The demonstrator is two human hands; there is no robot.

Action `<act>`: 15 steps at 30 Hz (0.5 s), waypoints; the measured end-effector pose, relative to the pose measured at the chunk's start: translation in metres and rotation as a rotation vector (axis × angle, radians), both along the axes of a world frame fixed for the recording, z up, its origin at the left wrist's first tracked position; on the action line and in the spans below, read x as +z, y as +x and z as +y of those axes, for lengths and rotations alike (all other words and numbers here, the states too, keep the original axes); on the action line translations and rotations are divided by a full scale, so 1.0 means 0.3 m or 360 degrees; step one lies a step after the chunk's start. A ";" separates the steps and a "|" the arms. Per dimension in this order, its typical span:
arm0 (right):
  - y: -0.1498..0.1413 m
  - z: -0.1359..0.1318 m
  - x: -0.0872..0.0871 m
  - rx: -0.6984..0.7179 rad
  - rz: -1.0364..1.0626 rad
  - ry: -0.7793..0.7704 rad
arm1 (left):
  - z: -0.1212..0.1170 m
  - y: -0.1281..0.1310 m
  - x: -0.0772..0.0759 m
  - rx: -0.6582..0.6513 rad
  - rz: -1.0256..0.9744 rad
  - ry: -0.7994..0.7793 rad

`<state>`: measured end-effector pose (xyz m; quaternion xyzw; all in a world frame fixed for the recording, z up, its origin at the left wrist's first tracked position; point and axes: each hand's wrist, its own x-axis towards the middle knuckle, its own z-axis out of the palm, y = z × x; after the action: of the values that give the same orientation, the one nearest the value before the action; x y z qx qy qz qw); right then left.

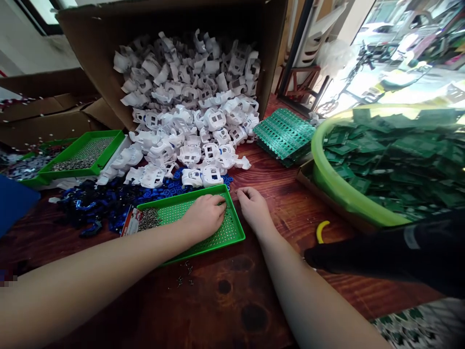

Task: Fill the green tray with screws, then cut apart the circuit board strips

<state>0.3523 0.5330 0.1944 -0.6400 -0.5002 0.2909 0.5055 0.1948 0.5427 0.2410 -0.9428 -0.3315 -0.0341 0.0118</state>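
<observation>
My left hand [206,216] is over the right half of a green tray [238,231] with a perforated floor. Its fingers are curled together low over the holes, and whatever they may grip is hidden. Small screws [148,219] are heaped at the tray's left end, by a red and white card [131,221]. Just past the tray's right rim, my right hand [253,208] hovers with thumb and fingers pinched. Anything in that pinch is too small to make out. A few loose screws [180,280] lie on the wooden table in front of the tray.
White plastic shells [189,121] spill from a large cardboard box [83,63] behind the tray. Dark blue parts [105,201] lie left. Another green tray [118,143] stands beyond. At right are stacked green grids [285,133], a yellow-green basin [319,150] of green boards, and a yellow curved piece [321,231].
</observation>
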 end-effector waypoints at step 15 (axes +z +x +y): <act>0.002 -0.001 0.001 0.0004 -0.0016 0.0010 | -0.016 -0.027 0.021 -0.0241 0.0226 0.0045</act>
<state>0.3528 0.5328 0.1948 -0.6392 -0.5045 0.2868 0.5047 0.1866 0.5378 0.2475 -0.9649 -0.2572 0.0274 0.0461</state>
